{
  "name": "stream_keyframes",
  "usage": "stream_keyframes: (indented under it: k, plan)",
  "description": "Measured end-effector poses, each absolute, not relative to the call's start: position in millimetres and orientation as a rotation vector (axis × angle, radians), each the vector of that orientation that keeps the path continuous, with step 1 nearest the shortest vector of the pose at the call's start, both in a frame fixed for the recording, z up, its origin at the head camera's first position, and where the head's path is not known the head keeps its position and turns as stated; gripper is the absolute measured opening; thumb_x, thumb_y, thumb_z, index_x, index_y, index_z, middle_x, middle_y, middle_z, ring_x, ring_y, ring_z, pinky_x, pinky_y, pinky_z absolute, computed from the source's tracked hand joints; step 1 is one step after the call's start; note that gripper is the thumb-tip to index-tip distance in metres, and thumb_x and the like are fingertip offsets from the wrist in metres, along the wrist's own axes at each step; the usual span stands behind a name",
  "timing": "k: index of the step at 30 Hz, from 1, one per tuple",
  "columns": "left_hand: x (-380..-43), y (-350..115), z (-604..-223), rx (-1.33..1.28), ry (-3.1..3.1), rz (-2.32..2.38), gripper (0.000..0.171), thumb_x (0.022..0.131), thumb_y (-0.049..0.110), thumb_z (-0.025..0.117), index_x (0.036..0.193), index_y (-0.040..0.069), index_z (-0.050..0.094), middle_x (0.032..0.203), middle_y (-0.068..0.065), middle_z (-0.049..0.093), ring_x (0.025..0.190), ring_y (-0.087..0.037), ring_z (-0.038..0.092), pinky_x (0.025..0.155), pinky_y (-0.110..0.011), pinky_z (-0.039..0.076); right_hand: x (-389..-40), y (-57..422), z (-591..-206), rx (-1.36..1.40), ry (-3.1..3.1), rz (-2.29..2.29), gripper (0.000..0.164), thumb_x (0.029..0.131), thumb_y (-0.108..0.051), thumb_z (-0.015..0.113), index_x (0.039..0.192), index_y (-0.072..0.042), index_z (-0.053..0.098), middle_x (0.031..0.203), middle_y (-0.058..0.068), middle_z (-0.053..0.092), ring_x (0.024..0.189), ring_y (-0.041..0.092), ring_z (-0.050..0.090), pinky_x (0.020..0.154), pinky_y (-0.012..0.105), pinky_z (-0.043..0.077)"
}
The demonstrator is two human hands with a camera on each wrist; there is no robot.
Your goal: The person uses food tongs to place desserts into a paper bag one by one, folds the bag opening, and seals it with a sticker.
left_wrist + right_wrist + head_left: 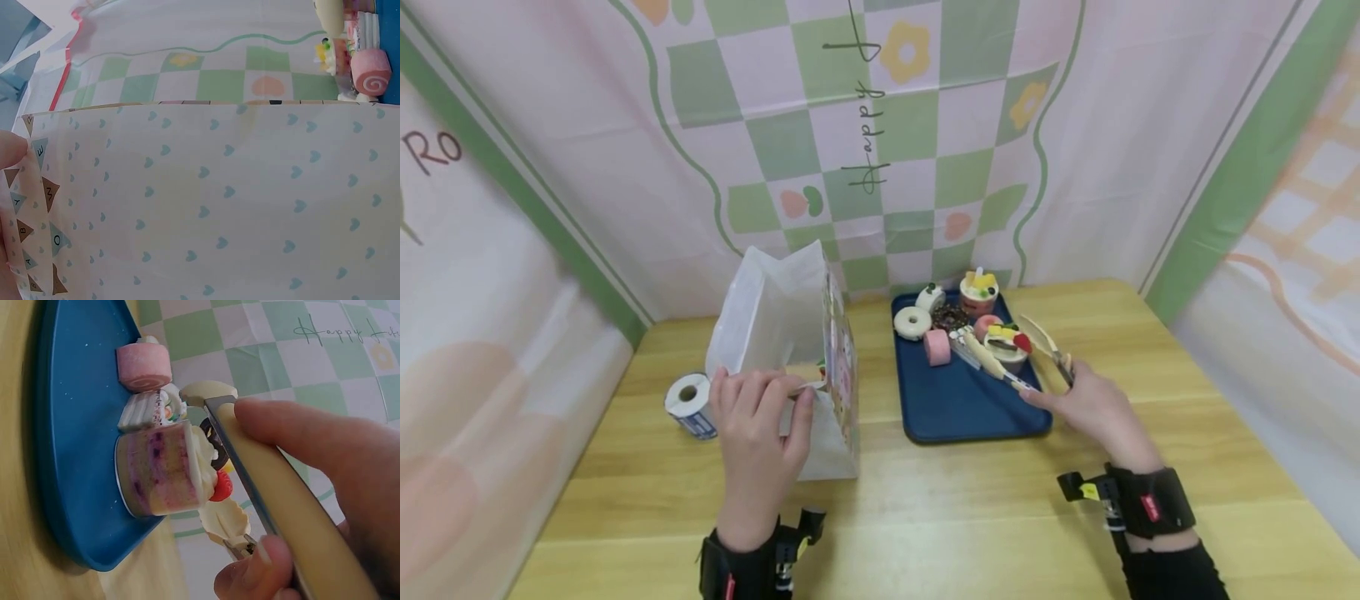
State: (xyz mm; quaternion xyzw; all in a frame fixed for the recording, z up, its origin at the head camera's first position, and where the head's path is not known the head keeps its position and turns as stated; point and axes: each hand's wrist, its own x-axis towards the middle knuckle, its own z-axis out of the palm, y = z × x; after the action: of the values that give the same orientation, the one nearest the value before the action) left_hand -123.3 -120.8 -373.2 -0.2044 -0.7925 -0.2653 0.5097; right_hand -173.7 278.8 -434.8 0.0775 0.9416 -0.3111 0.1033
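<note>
My left hand (756, 433) pinches the near top edge of a white paper bag (741, 312), which stands upright with its mouth open. Small blue hearts cover the bag's side in the left wrist view. A pair of food tongs (988, 358) is in my right hand (1097, 412), gripped by the handles. Its cream scalloped tips are spread, one on each side of a clear dessert cup (159, 469) topped with cream and red fruit. That cup sits on a dark blue tray (955, 408), at its right side.
Around the cup on the tray are a white doughnut (912, 323), a chocolate doughnut (950, 317), a pink roll cake (936, 347) and a second dessert cup (978, 293). A label roll (688, 404) stands left of the bag. A printed cloth (910, 150) hangs behind the table.
</note>
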Motion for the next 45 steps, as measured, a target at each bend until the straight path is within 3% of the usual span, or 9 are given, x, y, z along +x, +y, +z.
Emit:
stream_keyframes:
  k: [5, 13, 21, 28, 35, 45]
  plan:
    - [-124.1, -120.9, -373.3, -0.492, -1.903, -0.637, 0.031, 0.097, 0.031, 0.056, 0.080, 0.006, 0.065, 0.082, -0.010, 0.063, 0.087, -0.031, 0.051, 0.103, -0.065, 0.025, -174.7, 278.9, -436.7, 0.236, 2.779, -0.908, 0.131, 0.072, -0.079, 0.063, 0.150, 0.012, 0.010, 0.118, 0.034, 0.056, 0.074, 0.022, 0.062, 0.057, 0.031, 0.045]
    - [-123.8, -121.2, -372.9, -0.491, -1.907, -0.636, 0.031, 0.097, 0.031, 0.055, 0.080, 0.006, 0.064, 0.082, -0.009, 0.063, 0.087, -0.031, 0.051, 0.103, -0.065, 0.025, -176.8, 283.3, -440.9, 0.217, 2.772, -0.853, 0.135, 0.069, -0.078, 0.066, 0.150, 0.013, 0.008, 0.128, 0.040, 0.048, 0.083, 0.028, 0.061, 0.059, 0.030, 0.045]
    - [-123.2, -120.9, -373.1, -0.490, -1.915, -0.640, 0.031, 0.097, 0.031, 0.055, 0.080, 0.007, 0.064, 0.082, -0.009, 0.063, 0.087, -0.031, 0.052, 0.103, -0.065, 0.025, -177.2, 286.7, -439.9, 0.189, 2.751, -0.833, 0.119, 0.074, -0.069, 0.069, 0.147, 0.011, 0.021, 0.105, 0.025, 0.062, 0.074, 0.023, 0.061, 0.057, 0.031, 0.043]
    - [-123.1, -120.5, -372.9, -0.490, -1.917, -0.635, 0.032, 0.098, 0.032, 0.055, 0.080, 0.007, 0.064, 0.082, -0.009, 0.063, 0.087, -0.031, 0.052, 0.103, -0.065, 0.025, -177.0, 291.4, -442.7, 0.192, 2.750, -0.829, 0.102, 0.081, -0.063, 0.066, 0.143, 0.010, 0.030, 0.100, 0.021, 0.062, 0.073, 0.022, 0.058, 0.056, 0.031, 0.043]
    - [-122.4, -121.3, -373.0, -0.488, -1.927, -0.638, 0.031, 0.097, 0.031, 0.055, 0.080, 0.007, 0.064, 0.082, -0.009, 0.063, 0.088, -0.031, 0.051, 0.103, -0.065, 0.025, -175.7, 293.0, -443.2, 0.158, 2.772, -0.792, 0.091, 0.083, -0.061, 0.064, 0.134, 0.010, 0.038, 0.082, 0.012, 0.060, 0.065, 0.020, 0.053, 0.053, 0.031, 0.039]
    - [-121.9, -121.3, -372.1, -0.492, -1.927, -0.631, 0.030, 0.097, 0.031, 0.055, 0.081, 0.007, 0.064, 0.082, -0.009, 0.063, 0.088, -0.031, 0.051, 0.103, -0.066, 0.026, -175.5, 294.1, -442.6, 0.115, 2.799, -0.731, 0.098, 0.084, -0.070, 0.057, 0.136, 0.010, 0.036, 0.076, 0.008, 0.059, 0.061, 0.019, 0.051, 0.052, 0.031, 0.037]
